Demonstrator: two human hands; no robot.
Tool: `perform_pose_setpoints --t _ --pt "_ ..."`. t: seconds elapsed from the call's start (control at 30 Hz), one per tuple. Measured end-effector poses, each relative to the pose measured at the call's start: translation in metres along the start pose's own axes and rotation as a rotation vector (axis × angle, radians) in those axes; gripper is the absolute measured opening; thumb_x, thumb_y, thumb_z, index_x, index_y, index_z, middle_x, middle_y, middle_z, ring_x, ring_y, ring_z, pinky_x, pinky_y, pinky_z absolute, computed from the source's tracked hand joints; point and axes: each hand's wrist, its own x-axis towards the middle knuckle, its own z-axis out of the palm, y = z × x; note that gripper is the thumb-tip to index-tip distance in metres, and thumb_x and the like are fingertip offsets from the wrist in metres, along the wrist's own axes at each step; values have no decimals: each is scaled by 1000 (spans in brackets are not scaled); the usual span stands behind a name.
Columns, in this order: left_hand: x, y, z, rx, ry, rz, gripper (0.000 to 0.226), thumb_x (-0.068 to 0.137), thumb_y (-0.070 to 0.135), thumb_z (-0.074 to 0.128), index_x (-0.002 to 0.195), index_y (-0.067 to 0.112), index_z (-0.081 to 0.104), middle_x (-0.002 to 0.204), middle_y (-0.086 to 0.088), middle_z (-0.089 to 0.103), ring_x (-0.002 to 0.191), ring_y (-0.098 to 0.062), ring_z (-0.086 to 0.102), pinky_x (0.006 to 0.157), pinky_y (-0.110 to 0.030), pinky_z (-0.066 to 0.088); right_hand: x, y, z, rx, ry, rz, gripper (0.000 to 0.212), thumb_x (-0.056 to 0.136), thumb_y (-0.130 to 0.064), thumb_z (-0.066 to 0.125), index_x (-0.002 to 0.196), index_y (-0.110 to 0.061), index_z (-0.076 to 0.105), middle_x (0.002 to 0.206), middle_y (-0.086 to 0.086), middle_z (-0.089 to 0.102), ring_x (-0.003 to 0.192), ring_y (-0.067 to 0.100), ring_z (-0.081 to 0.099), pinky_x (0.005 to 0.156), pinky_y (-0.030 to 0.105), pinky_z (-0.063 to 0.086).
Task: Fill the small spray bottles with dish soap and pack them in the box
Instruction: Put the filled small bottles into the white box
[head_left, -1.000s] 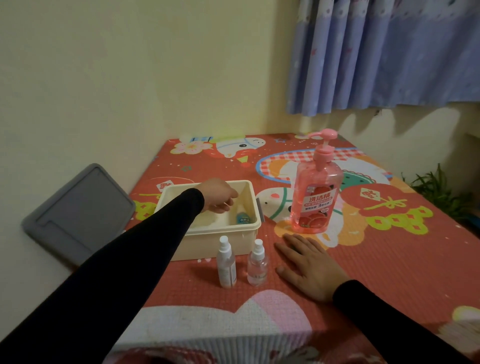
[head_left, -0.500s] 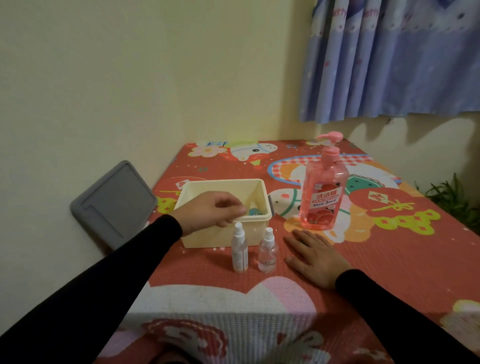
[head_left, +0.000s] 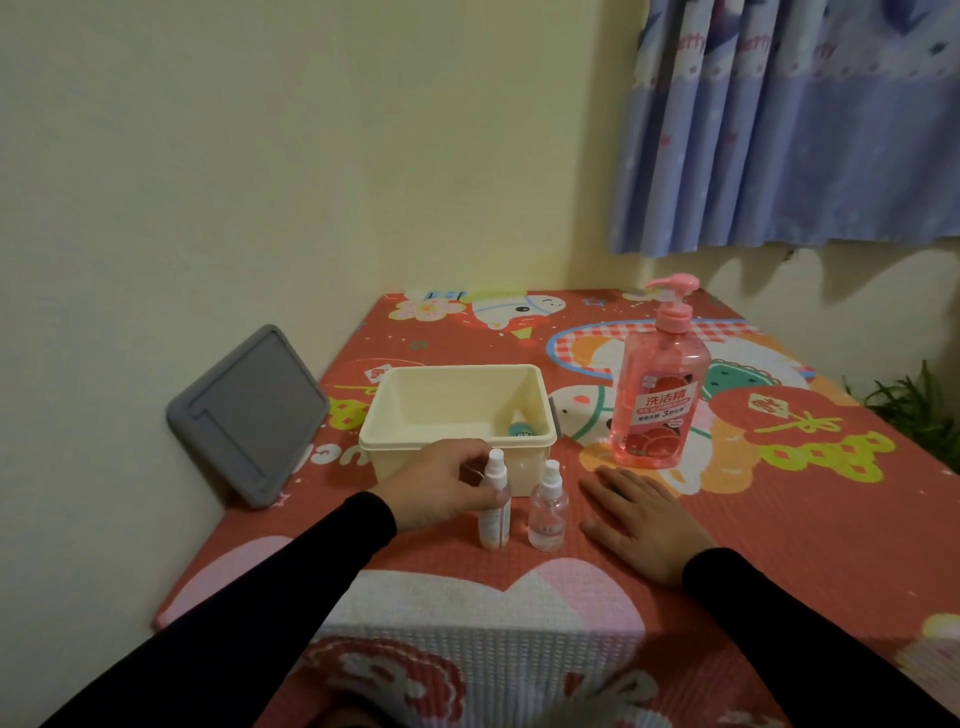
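left hand (head_left: 441, 488) wrapped around the taller spray bottle (head_left: 495, 506), fingers curled on its upper body just under the white cap, bottle upright on the bench (head_left: 779, 530). right hand (head_left: 636, 525) flat and released, palm down on the bench, fingers spread, just right of the shorter spray bottle (head_left: 546, 509) and not touching it. both sleeves black.

two small bottles side by side, upright, directly in front of the cream box (head_left: 457, 415). shorter one clear, white sprayer on top; taller one with a pale label, contents hard to tell in the dim light. box open at the top, near wall right behind the two bottles, a small blue object (head_left: 519, 430) lying in its right near corner, too small to identify. pink dish soap bottle (head_left: 657, 395) upright with pump top, to the right of the box and beyond the right hand, apart from both.

bench covered with a red cartoon-print mat (head_left: 545, 613). grey lid (head_left: 244, 415) leaning tilted against the wall at the left edge of the bench, near the box but not touching it. blue curtain (head_left: 789, 130) hanging at upper right, green plant (head_left: 909, 410) at the far right edge.
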Motion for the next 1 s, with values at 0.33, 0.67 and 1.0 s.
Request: perform_pose_setpoints --t 0.33,0.67,1.0 --pt "8 9 -18 -49 14 -20 22 85 24 72 89 3 69 82 -4 68 74 -9 61 75 -31 53 1 2 2 -4 -2 -7 92 70 -79 -9 151 -40 8 162 -6 8 149 14 6 121 36 3" --pt "65 47 -81 -429 206 -60 5 90 7 64 95 7 65 90 -6 70 86 -18 71 83 -33 59 1 1 0 -1 0 -3 105 61 -83 -22 151 -39 7 162 -6 6 149 13 4 122 36 3" --pt "129 3 -59 -317 224 -365 15 88 9 65 98 -2 62 99 -18 67 76 -22 70 58 -26 57 3 2 -1 18 -6 -4 91 70 -79 -8 151 -41 8 162 -8 5 149 11 3 119 32 -3"
